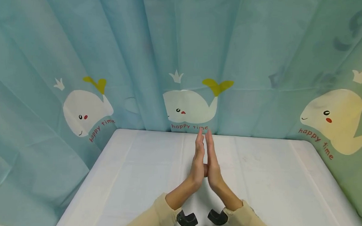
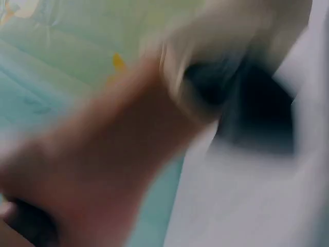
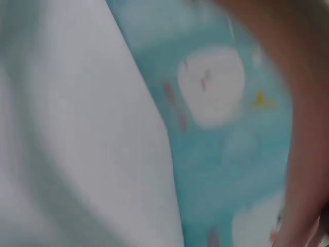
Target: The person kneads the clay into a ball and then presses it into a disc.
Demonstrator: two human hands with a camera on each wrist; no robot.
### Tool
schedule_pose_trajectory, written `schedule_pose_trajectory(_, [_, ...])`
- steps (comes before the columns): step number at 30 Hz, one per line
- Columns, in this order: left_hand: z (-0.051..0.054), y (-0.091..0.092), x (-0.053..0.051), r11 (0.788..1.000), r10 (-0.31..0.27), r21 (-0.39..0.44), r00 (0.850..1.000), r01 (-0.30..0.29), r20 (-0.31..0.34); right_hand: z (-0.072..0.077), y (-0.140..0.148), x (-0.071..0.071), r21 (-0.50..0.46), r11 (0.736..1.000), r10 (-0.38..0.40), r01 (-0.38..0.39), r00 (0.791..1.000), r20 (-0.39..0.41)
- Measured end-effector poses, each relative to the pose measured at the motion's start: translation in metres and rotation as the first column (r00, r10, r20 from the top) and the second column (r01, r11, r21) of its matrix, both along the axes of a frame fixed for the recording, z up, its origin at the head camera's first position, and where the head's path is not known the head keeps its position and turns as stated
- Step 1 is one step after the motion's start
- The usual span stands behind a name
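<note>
Both hands stand upright near the middle of the table in the head view, palms facing. The left hand and the right hand have straight fingers pointing away, with a narrow gap between them. Between the lower palms a small rounded skin-toned part shows, perhaps a thumb; whether the palms touch there is hidden. No held object shows. The left wrist view has a blurred forearm, a beige sleeve and a dark wrist device. Blurred skin fills the right side of the right wrist view.
A white-covered table lies under the hands. Behind it and at its sides hangs a blue-green curtain printed with whales. Black curved wrist devices sit by both beige sleeves.
</note>
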State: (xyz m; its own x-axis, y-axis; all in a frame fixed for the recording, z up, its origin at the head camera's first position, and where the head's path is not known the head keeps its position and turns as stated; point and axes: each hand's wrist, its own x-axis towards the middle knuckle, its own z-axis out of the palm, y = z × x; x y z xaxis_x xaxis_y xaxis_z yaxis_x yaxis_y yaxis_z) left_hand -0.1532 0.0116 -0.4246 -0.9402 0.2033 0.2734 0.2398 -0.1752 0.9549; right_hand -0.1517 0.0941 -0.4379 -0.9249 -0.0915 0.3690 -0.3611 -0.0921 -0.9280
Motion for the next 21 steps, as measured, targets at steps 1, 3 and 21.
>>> schedule_pose_trajectory(1, [-0.001, -0.001, -0.004, 0.999, 0.035, -0.011, 0.999, -0.035, -0.011, 0.002, -0.003, 0.005, 0.017, 1.000, 0.014, -0.014, 1.000, -0.008])
schedule_pose_trajectory(3, [-0.003, -0.004, -0.011, 0.996, 0.088, -0.027, 0.996, -0.088, -0.009, 0.009, -0.007, 0.014, 0.043, 0.998, 0.037, -0.035, 0.999, -0.038])
schedule_pose_trajectory(21, [0.006, -0.010, -0.007, 0.998, -0.032, 0.066, 0.995, 0.026, 0.094, -0.012, -0.005, 0.004, 0.000, 0.998, 0.067, -0.067, 0.998, -0.011])
